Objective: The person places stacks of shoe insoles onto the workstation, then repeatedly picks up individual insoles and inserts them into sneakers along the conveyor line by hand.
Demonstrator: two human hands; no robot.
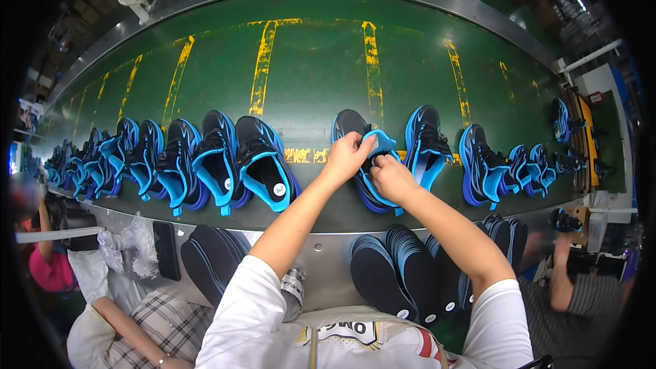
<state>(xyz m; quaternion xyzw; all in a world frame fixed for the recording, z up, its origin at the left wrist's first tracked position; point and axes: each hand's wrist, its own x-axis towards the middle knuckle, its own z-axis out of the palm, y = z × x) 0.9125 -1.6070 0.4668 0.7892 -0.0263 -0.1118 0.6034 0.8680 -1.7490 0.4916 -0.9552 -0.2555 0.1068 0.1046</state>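
A black and blue sneaker (pixel 350 121) stands on the green conveyor belt in front of me, toe pointing away. My left hand (pixel 347 157) is closed at its upper, pinching the bright blue shoe tongue (pixel 384 142) and drawing it up. My right hand (pixel 394 178) reaches into the shoe's opening with curled fingers; what its fingertips grip, if anything, is hidden. Just right of it is a matching sneaker (pixel 425 130), apart from both hands. To the left, another sneaker (pixel 263 147) shows a dark insole with a round white sticker inside.
More matching sneakers line the near side of the belt (pixel 314 82) on both sides. Stacked black insoles (pixel 383 273) lie on the metal ledge before me, with another stack (pixel 212 260) to the left beside a dark flat case (pixel 166 251). Co-workers sit at left and right.
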